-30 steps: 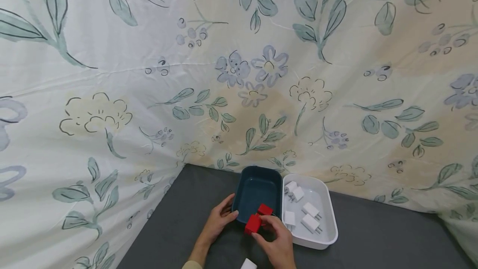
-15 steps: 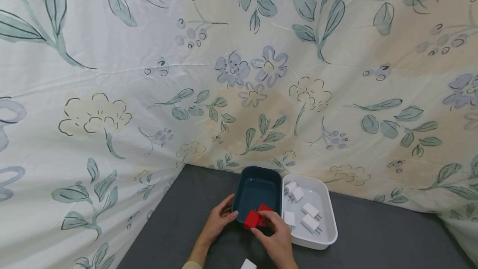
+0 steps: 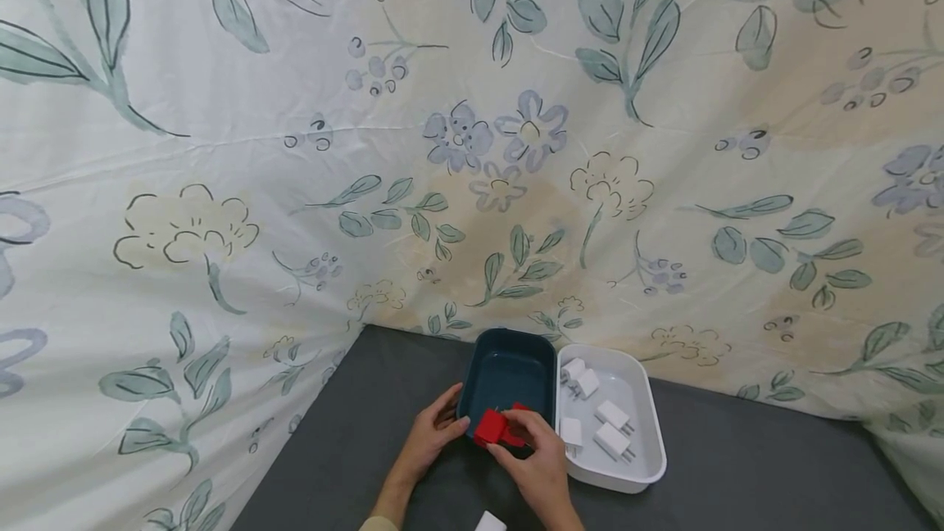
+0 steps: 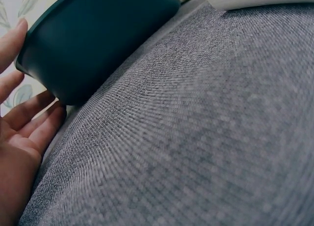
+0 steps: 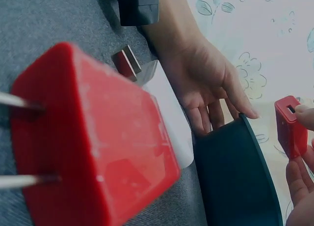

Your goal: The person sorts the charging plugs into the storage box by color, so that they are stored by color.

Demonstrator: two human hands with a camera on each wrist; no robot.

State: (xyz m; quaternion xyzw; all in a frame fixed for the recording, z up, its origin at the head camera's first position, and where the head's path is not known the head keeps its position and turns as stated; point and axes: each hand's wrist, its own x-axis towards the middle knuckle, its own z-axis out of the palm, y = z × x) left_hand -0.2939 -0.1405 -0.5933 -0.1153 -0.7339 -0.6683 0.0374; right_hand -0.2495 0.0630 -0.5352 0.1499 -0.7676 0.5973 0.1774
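My right hand [image 3: 541, 461] pinches a red charger plug [image 3: 487, 428] between thumb and fingers, over the front edge of a dark teal box [image 3: 509, 338]. In the right wrist view this red charger plug [image 5: 290, 130] shows a USB port on its end. More red shows just behind the fingers, partly hidden. My left hand [image 3: 435, 427] holds the box's front left corner, thumb on the rim and the other fingers against the outside wall, as the left wrist view shows of the teal box [image 4: 103, 44].
A white tray [image 3: 649, 412] stands right of the teal box, with several white charger plugs [image 3: 612, 439] inside. A white piece [image 3: 490, 522] lies near the front. Close to the right wrist camera is another red charger plug [image 5: 103, 137] with two metal prongs. Floral cloth [image 3: 516, 187] hangs behind.
My right hand has moved slightly left and up with the red charger plug, now further over the teal box's front edge. The left hand has stayed at the corner.
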